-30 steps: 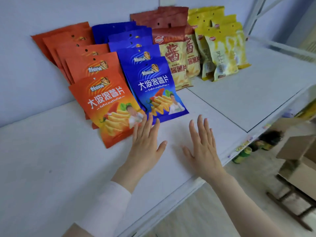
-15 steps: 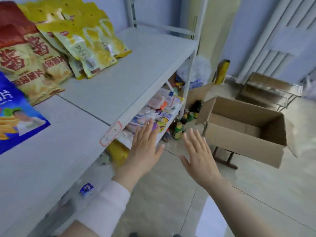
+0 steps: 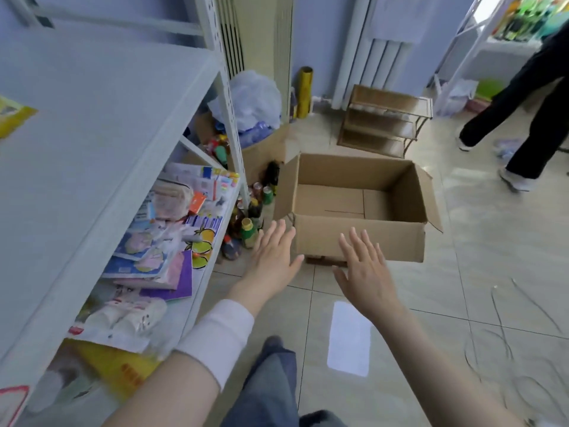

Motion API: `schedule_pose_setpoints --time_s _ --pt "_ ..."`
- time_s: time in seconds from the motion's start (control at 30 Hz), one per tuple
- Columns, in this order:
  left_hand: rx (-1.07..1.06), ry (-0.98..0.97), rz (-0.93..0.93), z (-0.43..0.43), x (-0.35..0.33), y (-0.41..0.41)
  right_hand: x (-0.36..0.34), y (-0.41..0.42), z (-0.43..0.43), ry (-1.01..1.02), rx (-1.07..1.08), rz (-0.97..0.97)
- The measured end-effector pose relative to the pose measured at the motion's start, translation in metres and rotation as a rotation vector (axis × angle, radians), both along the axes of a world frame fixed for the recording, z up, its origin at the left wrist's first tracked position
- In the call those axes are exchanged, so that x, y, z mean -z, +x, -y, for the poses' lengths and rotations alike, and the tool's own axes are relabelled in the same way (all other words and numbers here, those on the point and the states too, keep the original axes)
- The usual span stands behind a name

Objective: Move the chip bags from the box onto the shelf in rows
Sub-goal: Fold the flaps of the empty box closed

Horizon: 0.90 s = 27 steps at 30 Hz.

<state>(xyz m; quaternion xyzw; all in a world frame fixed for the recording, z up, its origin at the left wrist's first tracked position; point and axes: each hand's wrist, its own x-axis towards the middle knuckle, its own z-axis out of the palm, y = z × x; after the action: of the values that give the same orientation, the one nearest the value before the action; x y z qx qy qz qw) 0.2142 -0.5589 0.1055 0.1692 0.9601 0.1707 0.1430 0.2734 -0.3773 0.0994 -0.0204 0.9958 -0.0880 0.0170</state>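
Both hands hover at the centre of the frame with fingers straight and spread, holding nothing. The left hand and the right hand are in front of the near wall of the open cardboard box, whose inside shows bare cardboard. At the far left edge, a corner of a yellow chip bag lies on the white shelf.

Matt cardboard box, glossy tile floor
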Motion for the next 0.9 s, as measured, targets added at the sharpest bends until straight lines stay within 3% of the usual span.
schedule_pose_setpoints --time_s 0.2,0.33,0.57,0.8,0.9 --pt "0.043 -0.004 0.102 -0.025 0.018 -0.083 0.021 -0.054 -0.034 -0.012 0.143 0.061" --pt "-0.039 0.058 0.263 -0.054 0.039 -0.129 0.039 -0.091 -0.065 -0.021 0.182 0.137" --pt "-0.579 0.427 0.632 -0.102 0.094 -0.209 0.081 -0.185 -0.130 -0.047 0.136 0.245" --pt "-1.040 0.499 0.747 -0.105 0.173 -0.266 0.135 -0.252 -0.179 -0.097 0.100 0.394" --pt "-1.121 0.530 0.710 -0.093 0.216 -0.301 0.180 -0.277 -0.187 -0.117 0.093 0.453"
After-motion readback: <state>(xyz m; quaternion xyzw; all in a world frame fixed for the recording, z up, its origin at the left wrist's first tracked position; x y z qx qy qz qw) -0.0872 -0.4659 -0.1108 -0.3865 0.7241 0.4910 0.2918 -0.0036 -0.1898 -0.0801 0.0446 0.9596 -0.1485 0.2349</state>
